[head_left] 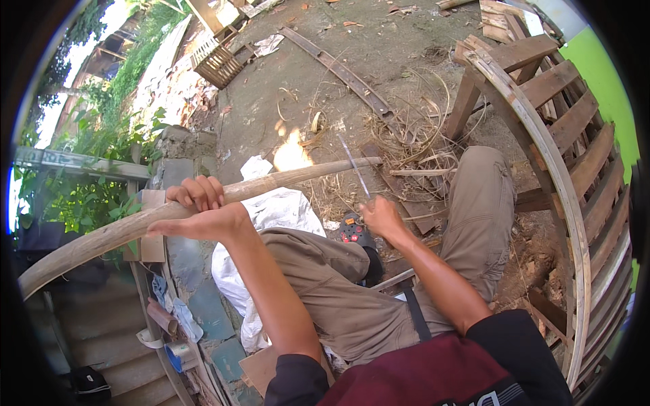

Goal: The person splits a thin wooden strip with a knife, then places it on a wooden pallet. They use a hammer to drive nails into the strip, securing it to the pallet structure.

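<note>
A long, pale pole, of bamboo or wood, runs from the lower left rim across in front of me, its narrow end toward the middle. My left hand is closed round it, fingers over the top and thumb along the near side. In my right hand is a knife with a long, thin blade, its handle hidden by the closed fist. The blade crosses the pole close to the narrow end; I cannot tell whether they touch. White cloth lies beneath the pole, beside my left knee.
A curved slatted wooden frame stands close on my right. Thin curled strips litter the dirt ground ahead, near a long rusty metal bar. A bright glowing patch lies beyond the pole. Steps descend at the lower left.
</note>
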Tool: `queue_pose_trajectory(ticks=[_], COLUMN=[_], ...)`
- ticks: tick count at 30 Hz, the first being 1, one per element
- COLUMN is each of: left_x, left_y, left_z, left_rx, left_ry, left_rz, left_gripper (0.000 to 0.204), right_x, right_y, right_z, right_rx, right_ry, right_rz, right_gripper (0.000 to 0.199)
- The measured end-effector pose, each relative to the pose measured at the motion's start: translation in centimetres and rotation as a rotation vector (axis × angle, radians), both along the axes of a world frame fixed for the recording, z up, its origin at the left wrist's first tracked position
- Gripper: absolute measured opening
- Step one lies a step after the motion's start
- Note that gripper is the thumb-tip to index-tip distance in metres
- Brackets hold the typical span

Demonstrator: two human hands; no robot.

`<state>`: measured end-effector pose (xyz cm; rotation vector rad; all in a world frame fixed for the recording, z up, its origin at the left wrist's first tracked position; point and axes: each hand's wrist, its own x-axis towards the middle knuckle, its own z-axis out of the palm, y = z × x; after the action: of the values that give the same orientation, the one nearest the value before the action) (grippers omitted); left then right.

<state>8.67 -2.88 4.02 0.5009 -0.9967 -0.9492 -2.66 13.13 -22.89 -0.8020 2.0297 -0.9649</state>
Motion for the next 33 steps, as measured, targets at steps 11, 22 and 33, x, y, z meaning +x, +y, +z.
queue_pose_trajectory(ticks=[11,22,33], left_x=[-5.2,-8.3,-10.1], left_y=[-7.2,-8.5,-9.4], left_z=[2.1,2.9,3.6], left_rx=[0.123,0.139,0.089], left_ry=[-0.094,-0.159,-0.199], left_rz=[-0.132,-0.057,-0.366], left_gripper=[0.083,0.083,0.083], right_x=[-2.8,2.5,1.4], right_y=[0.2,1.6,3.7], right_z=[-14.8,-12.9,-15.3], right_rx=[0.224,0.182,0.190], right_ry=[-0.026,-0.064,-0.057], right_rz=[-0.128,-0.355,-0.289], right_gripper=[0.034,0.029,0.042])
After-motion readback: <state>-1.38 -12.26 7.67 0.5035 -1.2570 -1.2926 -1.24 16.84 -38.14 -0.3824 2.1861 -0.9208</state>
